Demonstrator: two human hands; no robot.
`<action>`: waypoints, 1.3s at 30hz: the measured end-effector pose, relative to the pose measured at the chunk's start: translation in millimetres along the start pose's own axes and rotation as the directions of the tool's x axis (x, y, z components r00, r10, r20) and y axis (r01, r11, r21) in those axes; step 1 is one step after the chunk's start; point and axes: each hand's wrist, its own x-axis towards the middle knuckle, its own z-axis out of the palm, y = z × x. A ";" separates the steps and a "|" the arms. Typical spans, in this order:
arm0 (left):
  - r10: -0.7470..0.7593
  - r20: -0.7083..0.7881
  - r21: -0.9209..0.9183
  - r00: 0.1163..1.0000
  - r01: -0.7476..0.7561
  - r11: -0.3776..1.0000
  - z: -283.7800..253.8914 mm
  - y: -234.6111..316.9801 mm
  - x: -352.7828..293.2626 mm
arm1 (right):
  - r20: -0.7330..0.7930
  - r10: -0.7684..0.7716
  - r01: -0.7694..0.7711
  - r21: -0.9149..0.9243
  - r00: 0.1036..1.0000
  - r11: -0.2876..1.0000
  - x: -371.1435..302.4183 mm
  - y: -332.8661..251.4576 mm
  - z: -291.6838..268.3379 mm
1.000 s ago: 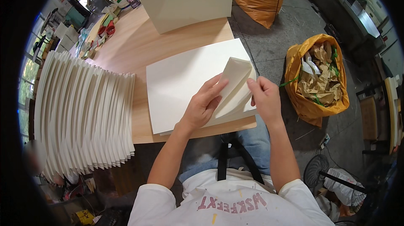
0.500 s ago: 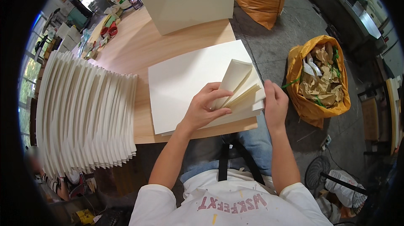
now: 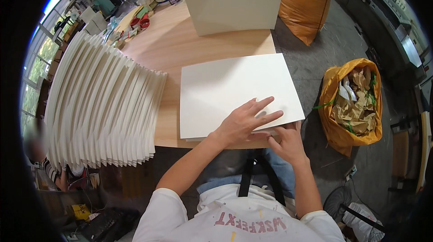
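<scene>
A stack of large white paper sheets lies on the wooden table in front of me. My left hand rests near the stack's front edge, its fingers spread over the top sheet and its thumb at the edge. At the front right corner, my right hand grips the sheet edge, some of its fingertips hidden beneath the paper. The small folded bundle no longer shows between my fingers. To the left, a long row of folded white sheets fans out along the table.
A tall pale board stands at the table's far side. Right of the table, an orange sack holds crumpled brown paper; another orange sack is behind it. Scissors with red handles lie far left. A black fan stands lower right.
My left hand has released the fanned folded sheets and now lies spread on the flat stack. My right hand has moved down to the front corner. The view has shifted left.
</scene>
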 end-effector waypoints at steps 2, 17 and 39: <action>-0.008 -0.011 -0.008 1.000 0.008 1.000 4.8 -6.3 -2.0 | 0.004 -0.010 0.009 0.007 1.000 1.000 0.5 2.4 1.7; -0.025 -0.013 0.070 1.000 0.025 0.997 12.9 -11.8 1.1 | -0.053 0.063 -0.059 0.069 0.997 0.996 2.8 0.8 -11.2; -0.282 -0.019 -0.438 0.959 0.246 0.865 4.5 -11.2 3.8 | 0.029 0.548 -0.284 0.877 0.836 0.388 55.4 2.6 -33.9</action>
